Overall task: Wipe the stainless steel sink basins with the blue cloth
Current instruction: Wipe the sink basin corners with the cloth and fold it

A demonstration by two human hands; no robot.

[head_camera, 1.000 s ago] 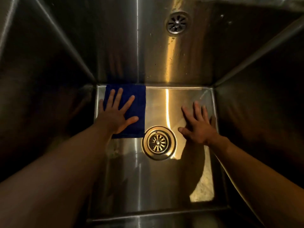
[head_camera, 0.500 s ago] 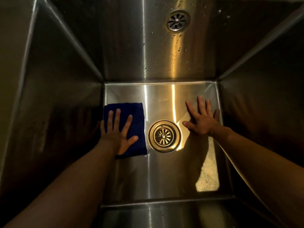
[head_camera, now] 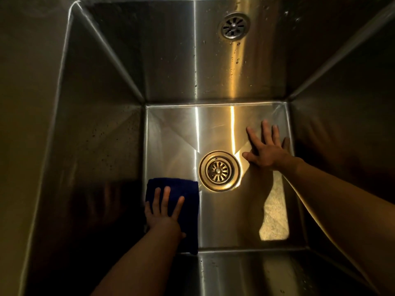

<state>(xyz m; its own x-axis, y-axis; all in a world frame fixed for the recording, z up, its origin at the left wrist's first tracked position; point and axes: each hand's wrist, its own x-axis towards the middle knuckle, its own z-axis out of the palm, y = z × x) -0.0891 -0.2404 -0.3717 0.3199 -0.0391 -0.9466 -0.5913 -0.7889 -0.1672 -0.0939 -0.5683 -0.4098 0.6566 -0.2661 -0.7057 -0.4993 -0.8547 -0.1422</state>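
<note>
Head view puts you deep in 1 square stainless steel sink basin [head_camera: 213,129], and I judge the job somewhere between early and midway. The folded dark blue cloth [head_camera: 188,186] lies flat on the basin floor in its near-left corner, against the left wall and just left of the round brass-toned drain strainer [head_camera: 219,170]. Droplets and specks on the far wall and left wall suggest the walls are not yet wiped; any other basin is out of view. Your left hand [head_camera: 164,212] presses the cloth from above, fingers [head_camera: 165,197] straight and spread, not curled round it. Your right hand [head_camera: 267,150] lies palm-down on the bare floor by the right wall, fingers apart, holding nothing, probably bracing you.
</note>
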